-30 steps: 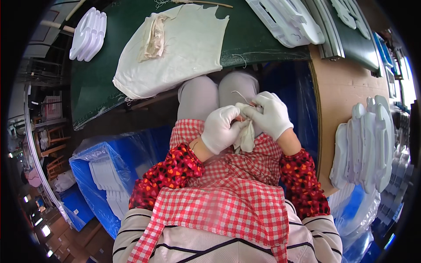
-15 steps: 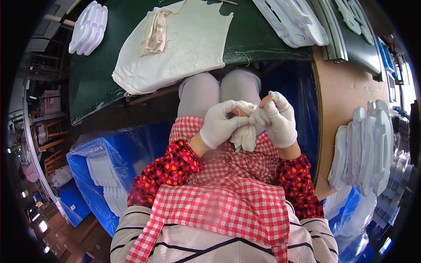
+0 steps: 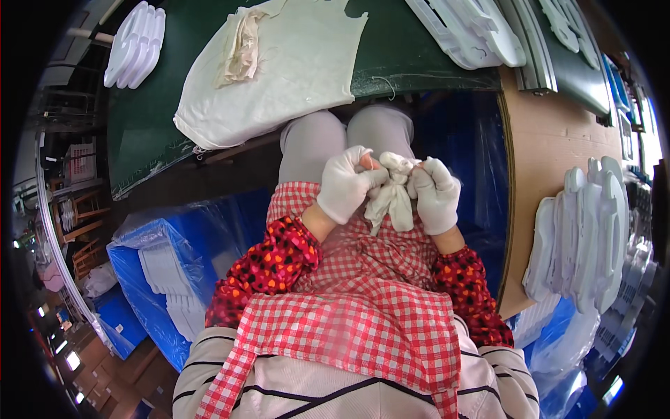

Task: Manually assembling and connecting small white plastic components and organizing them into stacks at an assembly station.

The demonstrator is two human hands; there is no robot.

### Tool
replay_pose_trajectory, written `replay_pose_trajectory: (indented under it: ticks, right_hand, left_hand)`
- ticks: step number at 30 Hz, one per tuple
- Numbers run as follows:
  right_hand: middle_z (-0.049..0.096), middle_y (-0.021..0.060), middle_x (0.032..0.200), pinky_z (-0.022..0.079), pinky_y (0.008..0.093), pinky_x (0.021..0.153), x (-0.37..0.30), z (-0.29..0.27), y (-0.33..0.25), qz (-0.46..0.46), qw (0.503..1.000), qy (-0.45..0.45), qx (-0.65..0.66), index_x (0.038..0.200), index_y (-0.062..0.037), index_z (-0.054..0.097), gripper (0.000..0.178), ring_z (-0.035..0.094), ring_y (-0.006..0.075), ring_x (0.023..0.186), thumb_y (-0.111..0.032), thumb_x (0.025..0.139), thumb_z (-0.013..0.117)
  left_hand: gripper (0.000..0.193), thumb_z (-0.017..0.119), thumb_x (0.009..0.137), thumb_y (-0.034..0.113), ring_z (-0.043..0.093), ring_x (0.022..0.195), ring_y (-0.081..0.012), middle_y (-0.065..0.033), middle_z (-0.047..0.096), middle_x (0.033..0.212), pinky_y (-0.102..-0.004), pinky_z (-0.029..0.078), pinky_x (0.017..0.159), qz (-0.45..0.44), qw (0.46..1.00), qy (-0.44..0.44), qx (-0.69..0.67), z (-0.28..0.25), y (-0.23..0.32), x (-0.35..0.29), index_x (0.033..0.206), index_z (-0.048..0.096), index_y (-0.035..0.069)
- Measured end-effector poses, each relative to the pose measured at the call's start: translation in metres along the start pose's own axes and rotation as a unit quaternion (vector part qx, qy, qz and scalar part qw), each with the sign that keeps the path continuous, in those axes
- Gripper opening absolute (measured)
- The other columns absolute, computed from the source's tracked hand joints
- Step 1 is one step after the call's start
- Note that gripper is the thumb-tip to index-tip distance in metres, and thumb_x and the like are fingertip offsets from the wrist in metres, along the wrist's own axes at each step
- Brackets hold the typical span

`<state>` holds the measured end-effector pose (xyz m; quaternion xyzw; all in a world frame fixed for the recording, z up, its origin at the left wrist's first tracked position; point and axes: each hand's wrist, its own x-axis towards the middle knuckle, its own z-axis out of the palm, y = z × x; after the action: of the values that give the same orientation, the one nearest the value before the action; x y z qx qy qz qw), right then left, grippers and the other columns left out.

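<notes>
Over my lap, a crumpled white cloth (image 3: 392,202), gathered into a bunched knot at its top with loose ends hanging down, is between my two hands. My left hand (image 3: 343,187), in a white glove with bare fingertips showing, is closed in a pinch at the cloth's left side. The glove's fingers partly hide that contact. From the right, my right hand (image 3: 437,197), gloved the same way, grips the knot between thumb and fingers. Beyond my knees, a large white cloth sheet (image 3: 293,77) lies on the green table, with a crumpled beige cloth strip (image 3: 241,49) on it.
The green table (image 3: 143,143) stands in front of me. White plastic parts stand at its far left (image 3: 136,45) and far right (image 3: 474,35). More white parts (image 3: 579,237) stand on cardboard (image 3: 551,146) at my right. A plastic-lined blue bin (image 3: 129,272) is at my left.
My hands have moved slightly apart, the right one lower and to the left. The knotted top of the cloth now shows between them.
</notes>
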<state>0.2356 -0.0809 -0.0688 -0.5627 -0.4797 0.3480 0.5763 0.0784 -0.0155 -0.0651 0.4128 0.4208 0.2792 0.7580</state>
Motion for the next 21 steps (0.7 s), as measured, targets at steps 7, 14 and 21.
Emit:
replay_pose_trajectory:
  ticks: [7,14,21]
  right_hand:
    - [0.045,-0.0046,0.059,0.030,0.0194,0.047,0.003,-0.001,-0.004,0.156,0.978,0.020,0.138,0.089,-0.0018,0.054,0.009,0.036,0.0023,0.051,-0.009,0.095,0.053]
    - [0.030,-0.0064,0.056,0.025,0.0242,0.048,0.013,-0.007,-0.013,0.255,0.869,0.032,0.424,0.085,-0.0059,0.050,0.022,0.025,0.0057,0.047,-0.021,0.100,0.045]
    - [0.038,-0.0059,0.059,0.027,0.0216,0.048,0.011,0.003,-0.020,0.244,0.941,-0.010,0.236,0.085,-0.0049,0.052,0.017,0.032,0.0045,0.051,-0.016,0.098,0.049]
  left_hand:
    - [0.007,0.066,0.082,0.001,0.060,0.072,-0.0125,-0.0054,0.063,0.078,-0.0246,0.048,0.065,0.415,0.851,-0.126,0.296,0.007,0.024,-0.001,0.079,0.059,0.003]
    - [0.006,0.063,0.085,0.003,0.060,0.066,-0.0110,-0.0051,0.064,0.075,-0.0235,0.049,0.063,0.099,0.963,-0.198,0.150,0.003,0.018,-0.001,0.083,0.057,0.002]
    - [0.007,0.058,0.089,0.004,0.053,0.059,-0.0045,-0.0022,0.060,0.070,-0.0210,0.043,0.050,0.077,0.988,-0.100,0.086,0.010,0.005,0.012,0.090,0.052,0.002]
